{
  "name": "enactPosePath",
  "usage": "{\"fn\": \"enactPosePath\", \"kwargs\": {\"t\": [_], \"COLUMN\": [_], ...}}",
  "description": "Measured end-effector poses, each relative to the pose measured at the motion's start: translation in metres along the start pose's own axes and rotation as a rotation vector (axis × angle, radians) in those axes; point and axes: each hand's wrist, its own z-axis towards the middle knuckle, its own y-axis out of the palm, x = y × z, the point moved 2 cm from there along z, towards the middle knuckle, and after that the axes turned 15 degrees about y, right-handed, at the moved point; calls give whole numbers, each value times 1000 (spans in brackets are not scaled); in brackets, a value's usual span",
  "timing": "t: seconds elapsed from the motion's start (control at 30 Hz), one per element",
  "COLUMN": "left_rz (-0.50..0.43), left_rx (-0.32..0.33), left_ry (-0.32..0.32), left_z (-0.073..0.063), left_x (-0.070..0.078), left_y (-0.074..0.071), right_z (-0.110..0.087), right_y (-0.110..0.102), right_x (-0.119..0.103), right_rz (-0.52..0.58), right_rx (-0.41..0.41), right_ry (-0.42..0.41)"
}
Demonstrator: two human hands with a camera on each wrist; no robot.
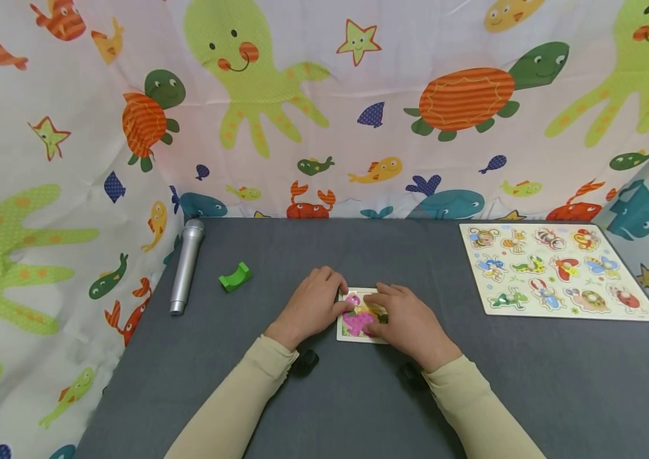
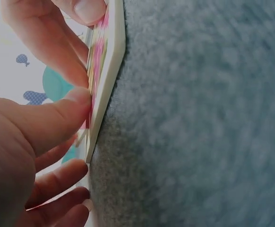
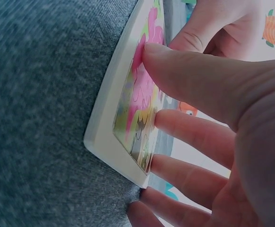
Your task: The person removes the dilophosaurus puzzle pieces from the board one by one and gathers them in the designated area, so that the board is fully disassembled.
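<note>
L hand (image 1: 313,306), pink puzzle (image 1: 356,323), R hand (image 1: 414,326), mid-table.
Silver mic (image 1: 187,268), green block (image 1: 235,277) at L; L fingers loosely bent, thumb on puzzle; R fingers spread, thumb on its face. Best: light, even thumb pressure, frame edges braced, puzzle flat. Room btwn block & insect board (image 1: 519,281), far R.

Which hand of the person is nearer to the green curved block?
The left hand. It is at the left side of the small puzzle, to the right of the green curved block; the right hand is farther, at the puzzle's right side.
</note>
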Motion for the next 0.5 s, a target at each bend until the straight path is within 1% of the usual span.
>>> {"fn": "enactPosePath", "kwargs": {"t": [0.17,0.5], "left_rz": [-44,-67], "left_rx": [9,19], "left_ry": [-14,-25], "left_z": [0,0], "left_x": [1,2], "left_y": [1,-1], "right_z": [0,0], "right_y": [0,-1], "right_x": [0,0], "right_rz": [4,4], "right_rx": [5,5], "right_ry": [-6,-8]}}
